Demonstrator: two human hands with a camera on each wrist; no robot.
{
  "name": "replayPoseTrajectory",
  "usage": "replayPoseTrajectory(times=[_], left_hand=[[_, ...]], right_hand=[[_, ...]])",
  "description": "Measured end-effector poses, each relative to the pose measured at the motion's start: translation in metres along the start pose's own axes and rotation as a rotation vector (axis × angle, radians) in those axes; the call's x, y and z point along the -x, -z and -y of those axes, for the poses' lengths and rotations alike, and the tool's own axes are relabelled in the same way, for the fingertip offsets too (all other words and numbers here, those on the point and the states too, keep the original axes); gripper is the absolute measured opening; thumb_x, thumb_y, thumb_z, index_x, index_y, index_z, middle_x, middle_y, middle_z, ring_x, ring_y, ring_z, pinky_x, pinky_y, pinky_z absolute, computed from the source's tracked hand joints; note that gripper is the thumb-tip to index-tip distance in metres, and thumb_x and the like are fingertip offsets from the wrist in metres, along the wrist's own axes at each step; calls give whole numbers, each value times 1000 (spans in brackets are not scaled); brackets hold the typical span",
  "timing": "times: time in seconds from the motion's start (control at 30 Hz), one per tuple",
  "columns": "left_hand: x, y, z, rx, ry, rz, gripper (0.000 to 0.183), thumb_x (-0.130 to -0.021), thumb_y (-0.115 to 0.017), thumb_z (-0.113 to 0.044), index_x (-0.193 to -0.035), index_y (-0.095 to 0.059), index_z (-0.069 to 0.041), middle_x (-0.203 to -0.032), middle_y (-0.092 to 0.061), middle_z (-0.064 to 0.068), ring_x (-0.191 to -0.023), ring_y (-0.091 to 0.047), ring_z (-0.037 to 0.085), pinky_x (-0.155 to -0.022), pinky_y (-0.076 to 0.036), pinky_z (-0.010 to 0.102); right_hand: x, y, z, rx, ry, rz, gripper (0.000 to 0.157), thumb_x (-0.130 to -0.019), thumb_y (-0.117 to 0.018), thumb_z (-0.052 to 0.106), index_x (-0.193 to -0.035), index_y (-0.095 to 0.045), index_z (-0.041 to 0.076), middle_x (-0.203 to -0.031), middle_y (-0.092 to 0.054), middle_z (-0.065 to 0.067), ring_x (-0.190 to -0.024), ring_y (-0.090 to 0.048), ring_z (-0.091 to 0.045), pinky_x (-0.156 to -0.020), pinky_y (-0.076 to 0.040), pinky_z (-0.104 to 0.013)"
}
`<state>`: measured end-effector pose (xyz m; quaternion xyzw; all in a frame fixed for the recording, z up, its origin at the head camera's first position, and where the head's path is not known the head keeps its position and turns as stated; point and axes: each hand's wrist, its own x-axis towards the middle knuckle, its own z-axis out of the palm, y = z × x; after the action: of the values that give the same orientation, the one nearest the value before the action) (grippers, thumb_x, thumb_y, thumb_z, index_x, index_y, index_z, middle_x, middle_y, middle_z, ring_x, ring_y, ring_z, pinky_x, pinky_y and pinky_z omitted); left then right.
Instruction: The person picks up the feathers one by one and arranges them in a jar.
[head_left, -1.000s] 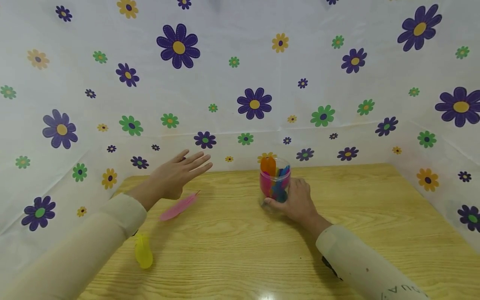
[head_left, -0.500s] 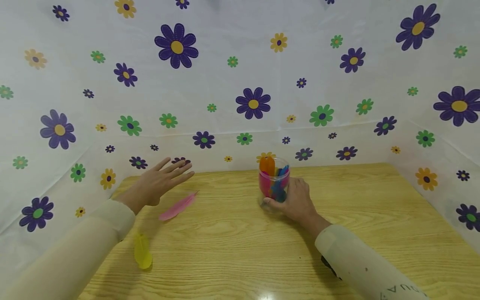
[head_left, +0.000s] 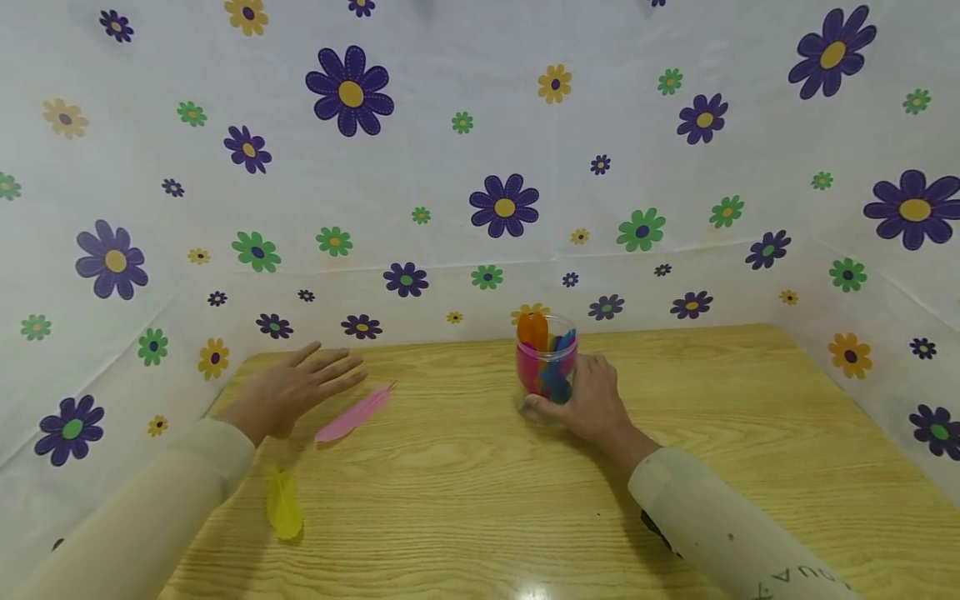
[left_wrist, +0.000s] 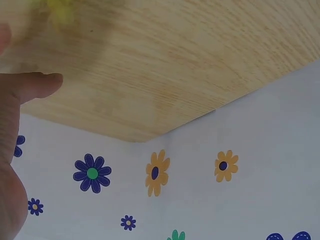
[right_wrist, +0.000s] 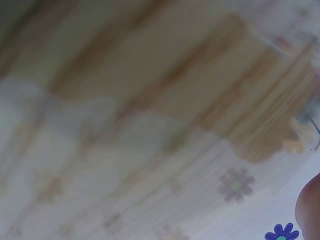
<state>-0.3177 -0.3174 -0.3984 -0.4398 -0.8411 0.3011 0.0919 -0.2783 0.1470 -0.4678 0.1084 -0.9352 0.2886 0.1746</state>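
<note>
My right hand (head_left: 592, 402) grips a clear jar (head_left: 534, 407) low on its side, thumb across the front. Orange, pink and blue feathers (head_left: 533, 332) stand in the jar, the orange one rising above the rim. My left hand (head_left: 294, 390) is spread with straight fingers above the table's left side, holding nothing. A pink feather (head_left: 354, 415) lies just right of it, and nearer me lies a yellow feather (head_left: 284, 507). In the left wrist view, the thumb (left_wrist: 40, 86) shows with the blurred yellow feather (left_wrist: 61, 12) beyond. The right wrist view is mostly blurred, with a fingertip at its right edge.
The wood-grain table (head_left: 450, 517) is bounded at the back and both sides by a white cloth (head_left: 420, 158) printed with purple, green and orange flowers. The jar stands close to the table's back edge.
My left hand has moved left and down, away from above the pink feather toward the yellow one. The right hand and the jar have stayed in place.
</note>
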Motion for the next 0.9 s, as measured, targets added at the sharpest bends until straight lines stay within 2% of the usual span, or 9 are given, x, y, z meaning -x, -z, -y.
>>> replayPoseTrajectory(times=[0.1,0.2,0.33,0.47,0.57,0.63,0.83,0.9], left_hand=[[-1,-13,-3,-23,-44,-21,128,-49,-95,-52,-155,-33,-17,-162,-31,9,-148,-30,35,-118,-25,57],[-3,-20,-8,-5,-66,-55,116,-59,-87,-60,-154,-37,-16,-160,-36,8,-146,-34,35,-116,-27,57],[-5,-20,-15,54,-67,-56,95,-74,-79,-49,-153,-39,-15,-158,-41,7,-144,-38,33,-116,-28,57],[-7,-15,-21,92,-73,-39,94,-75,-80,-40,-154,-37,-15,-158,-40,5,-144,-38,33,-116,-27,57],[-8,-13,-25,98,-93,-63,90,-77,-79,-33,-154,-37,-16,-158,-40,5,-143,-40,33,-115,-28,58],[-10,-13,-27,104,-100,-83,82,-82,-75,-30,-154,-37,-16,-158,-40,4,-142,-41,33,-115,-28,58],[-11,-12,-36,137,-68,-105,59,-98,-58,-31,-152,-41,-18,-158,-41,2,-141,-44,30,-114,-32,55],[-12,-14,-39,161,-57,-129,54,-100,-54,-32,-151,-43,-17,-156,-43,3,-140,-45,30,-113,-34,54]], right_hand=[[0,1,1,-1,-7,9,87,-76,-78,60,-133,-47,2,-116,-60,-13,-110,-48,-32,-103,-32,-53],[0,2,1,-3,-14,16,88,-76,-78,60,-134,-46,2,-118,-60,-13,-112,-48,-32,-104,-32,-53],[1,3,2,-8,-18,21,88,-76,-78,60,-135,-46,2,-119,-60,-14,-113,-48,-32,-105,-31,-54],[0,3,2,-7,-14,20,88,-76,-78,60,-135,-47,2,-119,-60,-14,-113,-48,-32,-104,-32,-54],[0,3,2,-2,-13,20,88,-76,-77,61,-135,-47,3,-119,-61,-13,-113,-48,-32,-104,-32,-53],[0,3,2,1,-16,20,88,-76,-77,61,-135,-47,3,-119,-61,-13,-113,-48,-32,-104,-32,-53],[0,2,1,10,-17,19,88,-76,-77,62,-133,-47,2,-116,-60,-14,-111,-48,-32,-104,-33,-53],[0,2,1,12,-17,18,88,-76,-77,62,-133,-47,1,-116,-60,-14,-111,-48,-32,-104,-33,-53]])
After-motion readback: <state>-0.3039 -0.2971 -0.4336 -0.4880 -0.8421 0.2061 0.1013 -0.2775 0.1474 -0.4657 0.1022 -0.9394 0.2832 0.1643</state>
